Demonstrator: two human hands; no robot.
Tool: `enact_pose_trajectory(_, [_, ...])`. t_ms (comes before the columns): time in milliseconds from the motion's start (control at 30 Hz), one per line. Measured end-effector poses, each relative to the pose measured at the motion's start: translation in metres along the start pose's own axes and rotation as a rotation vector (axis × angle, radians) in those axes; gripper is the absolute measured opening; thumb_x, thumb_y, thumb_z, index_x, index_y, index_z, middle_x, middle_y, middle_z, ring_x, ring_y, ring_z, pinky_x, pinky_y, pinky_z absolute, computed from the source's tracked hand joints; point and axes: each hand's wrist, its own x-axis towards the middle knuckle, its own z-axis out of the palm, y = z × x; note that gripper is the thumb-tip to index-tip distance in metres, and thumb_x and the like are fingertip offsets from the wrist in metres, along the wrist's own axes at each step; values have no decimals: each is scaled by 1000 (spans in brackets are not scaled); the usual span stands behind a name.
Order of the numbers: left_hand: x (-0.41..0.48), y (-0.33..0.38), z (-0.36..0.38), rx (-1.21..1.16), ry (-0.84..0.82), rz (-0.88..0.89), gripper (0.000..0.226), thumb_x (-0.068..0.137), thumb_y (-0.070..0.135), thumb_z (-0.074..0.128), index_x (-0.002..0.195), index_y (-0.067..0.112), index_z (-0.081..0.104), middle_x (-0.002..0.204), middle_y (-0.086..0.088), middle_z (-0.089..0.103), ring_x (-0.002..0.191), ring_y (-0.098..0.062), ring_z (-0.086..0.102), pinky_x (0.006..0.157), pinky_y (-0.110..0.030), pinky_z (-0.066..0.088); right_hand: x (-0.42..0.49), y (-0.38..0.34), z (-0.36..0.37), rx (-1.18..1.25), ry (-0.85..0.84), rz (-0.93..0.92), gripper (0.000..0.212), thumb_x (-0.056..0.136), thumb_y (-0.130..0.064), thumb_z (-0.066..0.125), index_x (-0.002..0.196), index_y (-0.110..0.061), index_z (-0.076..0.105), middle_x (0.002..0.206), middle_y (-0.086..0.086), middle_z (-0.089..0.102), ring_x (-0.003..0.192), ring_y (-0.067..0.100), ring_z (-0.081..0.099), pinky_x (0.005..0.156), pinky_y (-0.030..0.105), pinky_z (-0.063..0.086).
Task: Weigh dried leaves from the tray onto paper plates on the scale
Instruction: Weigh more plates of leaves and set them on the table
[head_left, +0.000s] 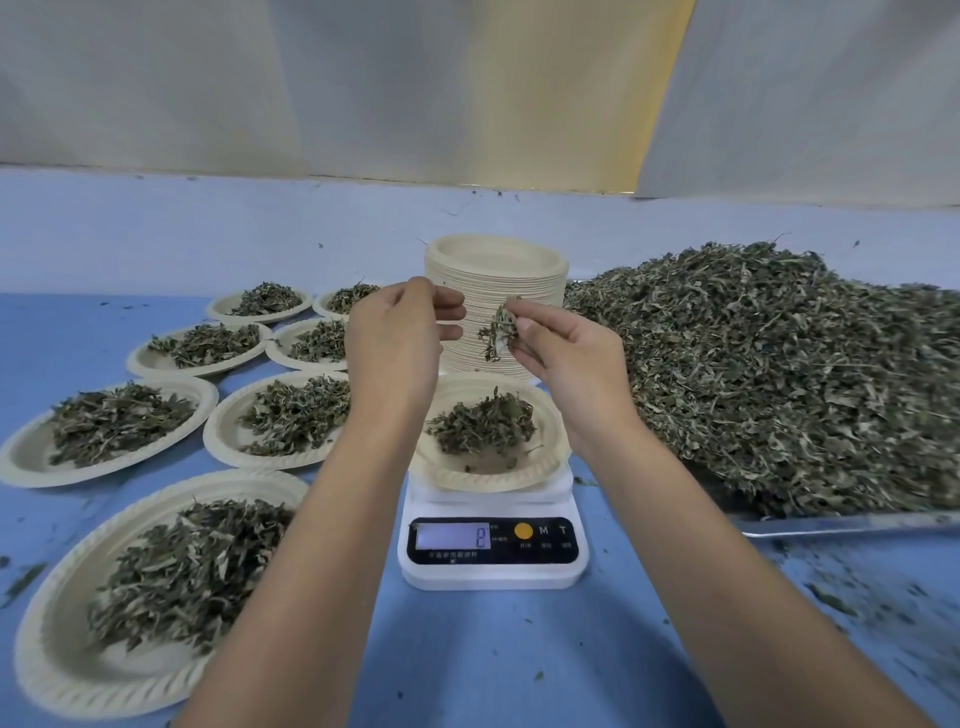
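the right hand (558, 348) pinches a small clump of dried leaves (500, 330) between thumb and fingertips. the clump hangs with its long axis near upright, leaning a little, top end toward the upper right at the fingertips and loose end pointing down and left. it is held in the air above the far edge of the paper plate (493, 480) on the scale (493, 571), in front of the stack of unused plates (493, 260).

the left hand (400, 332) is raised just beside the clump, to its left and not touching it. its fingers are loosely bent and point toward the right hand; nothing shows in its grip.

one plate sits on the one scale and carries a low pile of leaves (483, 423). the display (452, 536) reads 8. seven more filled plates (52, 649) lie on the blue surface (467, 649) to the left, apart from the scale. one tray (841, 525) on the right holds a large heap of leaves (779, 374), near the right forearm.
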Motion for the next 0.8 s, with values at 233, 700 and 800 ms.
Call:
enact_pose_trajectory(233, [0, -1, -1, 13, 4, 9, 33, 94, 17, 43, 72, 14, 67, 72, 2, 71, 56, -6, 63, 63, -23, 44, -3, -2, 2, -83, -24, -42, 24, 95, -2, 51, 112, -8, 67, 87, -4, 67, 88, 9, 62, 89, 20, 50])
enact_pose_trajectory(700, [0, -2, -3, 40, -7, 19, 32, 93, 17, 42, 74, 15, 68, 75, 1, 72, 60, -7, 65, 67, -24, 46, -1, 3, -5, -324, -229, -88, 26, 94, -11, 55, 115, -22, 66, 92, -20, 61, 75, -20, 56, 68, 0, 41])
enact_pose_trajectory(800, [0, -3, -3, 46, -21, 17, 33, 93, 17, 42, 73, 15, 67, 75, 1, 72, 59, -7, 65, 64, -22, 45, 1, 4, -7, -346, -247, -98, 28, 94, -9, 54, 117, -21, 66, 101, -21, 62, 77, -22, 55, 70, -2, 40])
